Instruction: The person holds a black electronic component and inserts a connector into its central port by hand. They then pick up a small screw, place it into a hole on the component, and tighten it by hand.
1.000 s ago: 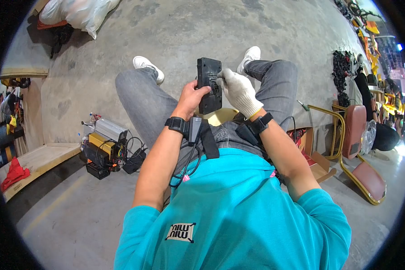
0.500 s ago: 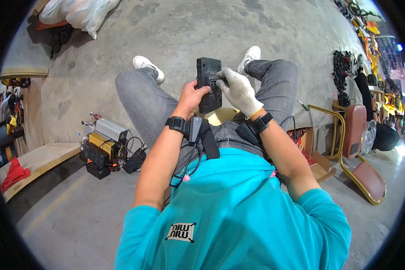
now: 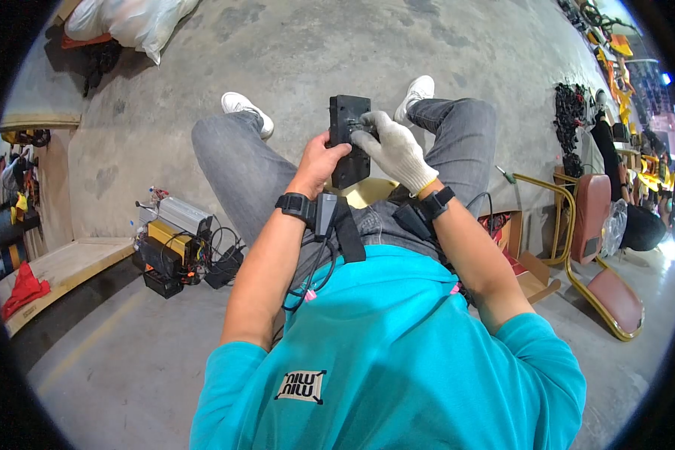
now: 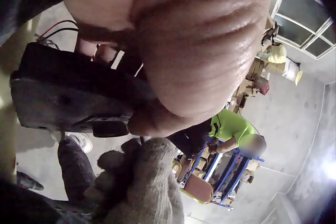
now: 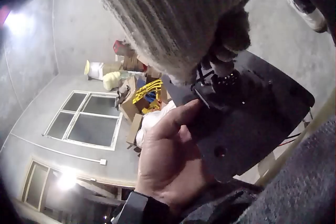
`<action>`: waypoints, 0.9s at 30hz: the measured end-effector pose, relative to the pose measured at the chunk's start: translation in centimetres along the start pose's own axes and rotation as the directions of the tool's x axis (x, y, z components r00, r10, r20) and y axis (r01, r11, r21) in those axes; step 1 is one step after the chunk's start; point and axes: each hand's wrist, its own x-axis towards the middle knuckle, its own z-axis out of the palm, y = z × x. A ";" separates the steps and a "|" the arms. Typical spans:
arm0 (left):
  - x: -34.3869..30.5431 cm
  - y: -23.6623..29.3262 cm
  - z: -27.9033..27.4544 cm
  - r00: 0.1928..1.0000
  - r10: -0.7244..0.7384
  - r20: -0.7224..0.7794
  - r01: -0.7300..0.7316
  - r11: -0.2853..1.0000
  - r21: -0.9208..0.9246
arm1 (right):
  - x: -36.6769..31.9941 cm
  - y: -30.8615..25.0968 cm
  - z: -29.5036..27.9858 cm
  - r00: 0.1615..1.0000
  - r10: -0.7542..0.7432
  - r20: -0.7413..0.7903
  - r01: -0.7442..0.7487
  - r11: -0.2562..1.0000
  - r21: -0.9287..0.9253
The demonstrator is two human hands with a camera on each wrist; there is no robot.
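My bare left hand [image 3: 320, 166] grips a flat black plastic case [image 3: 342, 171] by its left side, thumb on the face and fingers behind. The case stands upright between the knees in the head view. My right hand [image 3: 399, 150], in a whitish knitted glove, has its fingertips on the middle of the case's face. In the right wrist view those curled fingers pinch at a small black fitting [image 5: 203, 78] beside a connector with several small holes [image 5: 227, 79]. The left thumb [image 5: 185, 112] lies close below them.
A silver and yellow electrical unit [image 3: 174, 236] with loose wires sits on the floor at left. At right are an open cardboard box [image 3: 529, 274], a screwdriver [image 3: 505, 175] and a tipped gold-framed chair [image 3: 594, 217]. A white bag [image 3: 139, 26] lies far left.
The gloved right fingers have shifted slightly left onto the case's face, with thumb and forefinger farther apart. The left hand and the case have stayed nearly in place.
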 end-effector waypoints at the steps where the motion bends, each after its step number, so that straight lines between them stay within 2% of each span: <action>1: 0.0 0.0 0.0 1.000 0.000 0.000 0.000 1.000 0.000 | 0.0 0.1 0.2 0.997 -0.059 -0.058 0.061 0.998 0.032; 2: 0.1 0.0 -0.1 1.000 -0.014 -0.015 0.014 1.000 0.010 | -0.1 0.2 0.4 0.986 -0.115 -0.118 0.123 0.991 0.060; 5: 0.2 -0.2 -0.2 0.999 -0.030 -0.028 0.030 1.000 0.007 | 0.2 0.6 0.1 0.980 -0.184 -0.077 0.182 0.983 -0.029; 11: 0.5 -0.5 -0.5 1.000 -0.030 -0.005 0.030 1.000 -0.009 | 0.2 0.5 -0.2 0.984 -0.178 0.004 0.176 0.975 -0.138; 18: 0.3 -0.3 -0.3 1.000 -0.020 -0.011 0.020 0.999 0.027 | 0.1 0.0 -0.3 0.999 -0.028 0.034 0.031 0.996 -0.088; 20: 0.5 -0.5 -0.4 1.000 -0.020 -0.017 0.021 1.000 0.007 | -0.1 -0.2 0.0 0.990 -0.103 -0.099 0.107 0.994 0.038; 21: 0.5 -0.6 -0.4 0.999 -0.021 -0.025 0.021 1.000 -0.014 | 0.0 0.0 0.0 0.990 -0.103 -0.099 0.107 0.994 0.038; 23: 0.6 -0.6 -0.4 0.999 -0.025 -0.023 0.025 1.000 -0.015 | 0.2 0.4 0.0 0.977 -0.197 -0.079 0.198 0.980 0.002; 27: 0.5 -0.6 -0.3 0.999 -0.037 -0.025 0.037 0.999 0.001 | 0.3 0.4 -0.2 0.980 -0.191 -0.048 0.190 0.982 -0.019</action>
